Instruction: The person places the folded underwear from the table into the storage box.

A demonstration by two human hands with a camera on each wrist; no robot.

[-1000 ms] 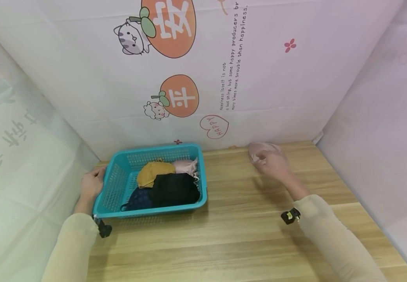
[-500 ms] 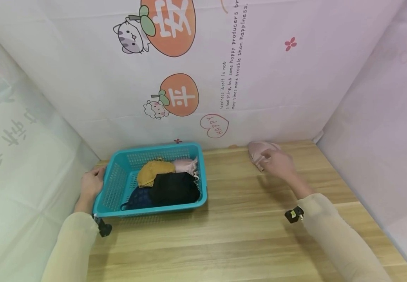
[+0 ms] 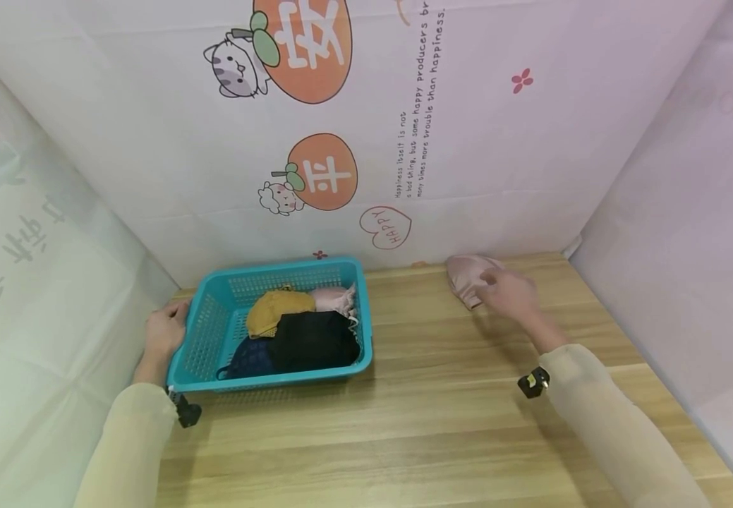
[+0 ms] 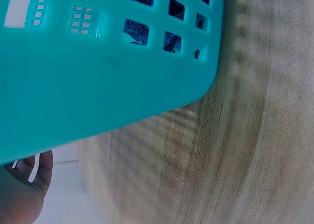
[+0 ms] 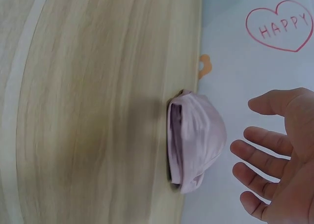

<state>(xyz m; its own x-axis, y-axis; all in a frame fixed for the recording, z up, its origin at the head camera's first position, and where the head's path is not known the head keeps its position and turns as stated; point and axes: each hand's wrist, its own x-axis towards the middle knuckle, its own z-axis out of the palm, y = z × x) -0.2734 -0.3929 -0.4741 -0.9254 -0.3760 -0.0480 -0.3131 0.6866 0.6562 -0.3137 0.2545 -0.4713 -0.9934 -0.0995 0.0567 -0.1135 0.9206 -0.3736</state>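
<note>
A folded pale pink bra [image 3: 465, 276] lies at the table's back edge, its rounded cup toward the wall in the right wrist view. Just beside it is my right hand [image 3: 511, 295], with thumb and fingers apart and nothing held, as the right wrist view shows. At the left, my left hand [image 3: 166, 330] grips the end rim of a teal plastic basket [image 3: 271, 381]; its fingers partly pass out of sight behind the rim. Inside the basket lie a mustard garment [image 3: 280, 312], a black one [image 3: 315, 342], a navy one [image 3: 250, 358] and a pale pink lacy one [image 3: 334, 300].
The wood-grain table [image 3: 391, 430] extends in front of and to the right of the basket. A printed white cloth wall [image 3: 468, 155] closes off the back, and cloth walls stand at both sides.
My right hand has let go of the pink bra and drawn back slightly to the right. The bra stays on the table. My left hand and the basket have kept still.
</note>
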